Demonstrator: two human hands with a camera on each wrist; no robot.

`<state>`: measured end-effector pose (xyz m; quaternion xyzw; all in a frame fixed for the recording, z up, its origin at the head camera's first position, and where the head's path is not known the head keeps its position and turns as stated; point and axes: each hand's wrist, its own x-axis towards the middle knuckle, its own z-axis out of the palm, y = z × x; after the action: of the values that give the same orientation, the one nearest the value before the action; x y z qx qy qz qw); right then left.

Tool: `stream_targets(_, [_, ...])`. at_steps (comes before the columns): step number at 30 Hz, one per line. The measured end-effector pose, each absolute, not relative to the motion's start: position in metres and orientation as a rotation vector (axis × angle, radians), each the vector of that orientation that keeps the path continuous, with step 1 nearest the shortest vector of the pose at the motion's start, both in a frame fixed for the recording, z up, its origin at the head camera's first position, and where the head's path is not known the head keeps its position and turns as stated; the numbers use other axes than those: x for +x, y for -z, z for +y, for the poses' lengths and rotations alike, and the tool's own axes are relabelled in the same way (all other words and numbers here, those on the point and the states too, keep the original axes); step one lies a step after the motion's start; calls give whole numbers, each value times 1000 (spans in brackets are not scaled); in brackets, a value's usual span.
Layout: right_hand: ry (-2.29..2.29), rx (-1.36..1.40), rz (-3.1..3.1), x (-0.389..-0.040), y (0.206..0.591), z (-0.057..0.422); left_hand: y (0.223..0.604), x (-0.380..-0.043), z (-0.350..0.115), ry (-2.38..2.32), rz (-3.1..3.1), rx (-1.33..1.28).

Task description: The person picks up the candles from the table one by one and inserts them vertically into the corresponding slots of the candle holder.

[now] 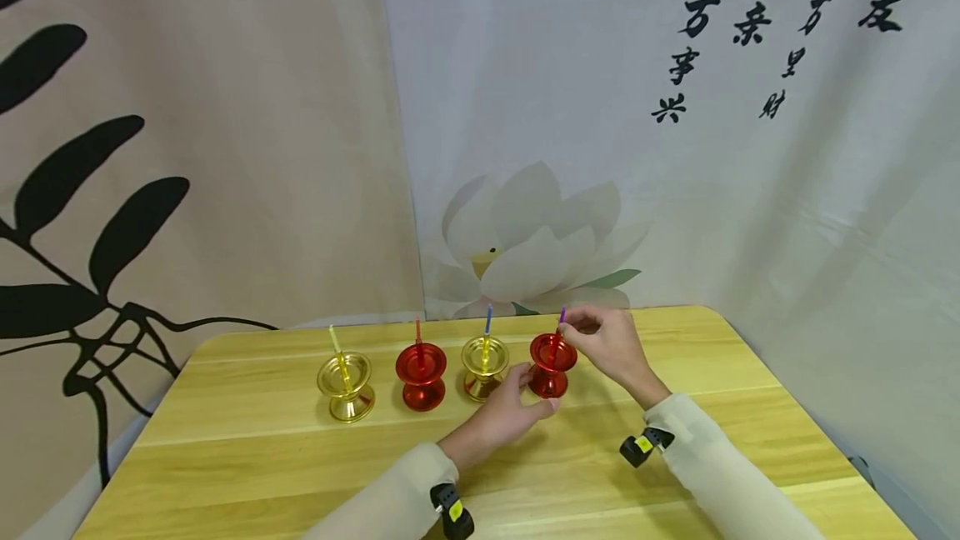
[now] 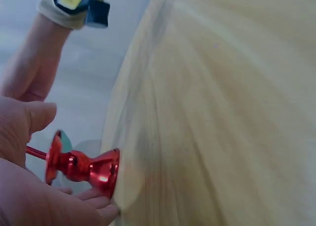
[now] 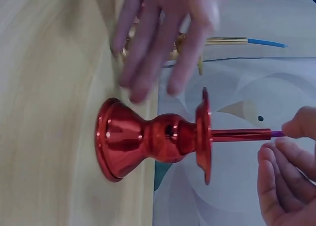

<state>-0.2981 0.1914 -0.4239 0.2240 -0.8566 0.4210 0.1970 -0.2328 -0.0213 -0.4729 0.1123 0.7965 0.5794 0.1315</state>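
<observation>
In the right wrist view, my right hand (image 3: 291, 171) pinches the thin purple candle (image 3: 277, 133) between thumb and fingertips. The candle's lower end sits in the upright tube of a shiny red candle holder (image 3: 168, 137), which stands on the table at the right end of a row. My left hand (image 1: 506, 415) is beside this holder, fingers extended and relaxed, gripping nothing. In the right wrist view its fingers are apart from the red holder and overlap the gold candle holder (image 1: 486, 354) behind, which bears a blue candle (image 1: 489, 319).
Left in the row stand another red candle holder (image 1: 423, 395) with a red candle (image 1: 417, 330) and a gold candle holder (image 1: 351, 404) with a pale yellow candle (image 1: 334, 338). Under them is a wooden table (image 1: 285, 473). A printed curtain (image 1: 300, 148) hangs behind its far edge.
</observation>
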Motion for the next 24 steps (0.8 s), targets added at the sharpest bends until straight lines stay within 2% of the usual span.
stream_targets(6, [-1200, 625, -2370, -299, 420, 190, 458, -198, -64, -1618, 2160, 368])
stream_targets(12, [-1203, 638, -2363, -300, 420, 190, 451, -167, -118, -1545, 2257, 428])
stream_targets(19, [-1216, 630, -2368, -299, 426, 194, 440, -150, -185, -1493, 2471, 344])
stream_targets(24, [-1189, 607, -2388, -296, 437, 201, 435, -151, -232, -1321, 2712, 225])
